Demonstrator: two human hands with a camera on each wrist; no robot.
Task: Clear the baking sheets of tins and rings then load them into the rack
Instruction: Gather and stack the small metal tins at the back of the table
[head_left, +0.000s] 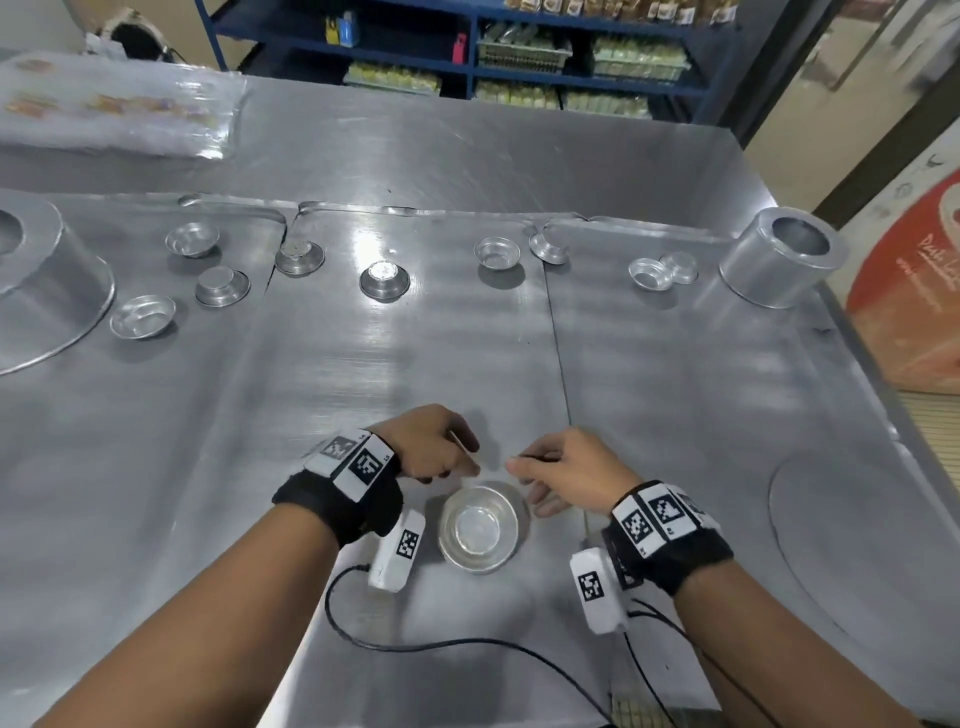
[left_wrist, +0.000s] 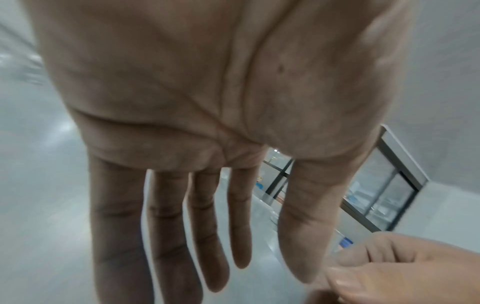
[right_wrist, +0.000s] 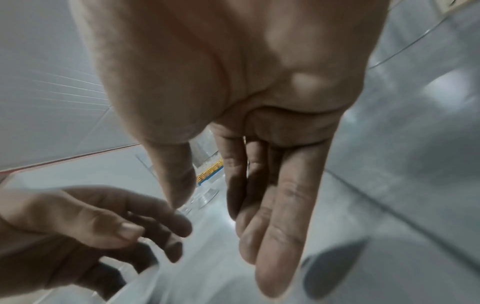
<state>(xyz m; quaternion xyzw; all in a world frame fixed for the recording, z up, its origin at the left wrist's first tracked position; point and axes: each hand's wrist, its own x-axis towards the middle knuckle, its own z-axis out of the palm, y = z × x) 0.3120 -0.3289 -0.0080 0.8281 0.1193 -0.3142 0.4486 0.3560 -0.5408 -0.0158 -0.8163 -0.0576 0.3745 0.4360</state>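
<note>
Landmark: the near tin (head_left: 480, 525), a stack of small shiny foil-like cups, upright, shallow, rim flared, on the middle baking sheet (head_left: 415, 364).
Left hand (head_left: 431, 447): just left of and beyond the near tin, fingers slack and apart, holding nothing; probably about to take the stack.
Right hand (head_left: 566, 475): just right of it, fingers loose, empty; seemingly there to steady it.
Scattered tins (head_left: 384, 279): well beyond the near tin, some upright, some upside down, uncollected.
Tall ring (head_left: 784, 257): far right of it, on the right-hand sheet.
</note>
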